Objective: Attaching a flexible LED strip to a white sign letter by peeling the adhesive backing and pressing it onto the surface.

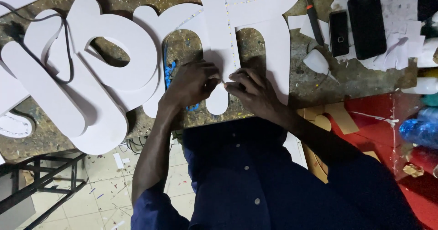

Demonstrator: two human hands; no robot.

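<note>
The work in hand looks like fitting a thin LED strip (230, 33) onto the face of a large white cut-out letter (255, 27), which lies flat on a paint-spattered workbench (319, 81) right in front of the person. The strip runs down the letter's long stem toward the rounded foot, where both hands meet. The left hand (191, 84) is curled, its fingertips pinched together at the stem's left edge; the right hand (251, 91) is likewise half closed, thumb and forefinger pressing on the stem just beside the left. Whether they pinch the end of the strip itself or only press on the white surface I cannot tell, since the fingers cover that spot. By my judgement, the next move calls for a steady, firm press along the line so the strip sits straight. More white cut-out letters (98, 61) lie overlapping to the left, and two dark phones (356, 24) rest on paper scraps at the bench's far right.
</note>
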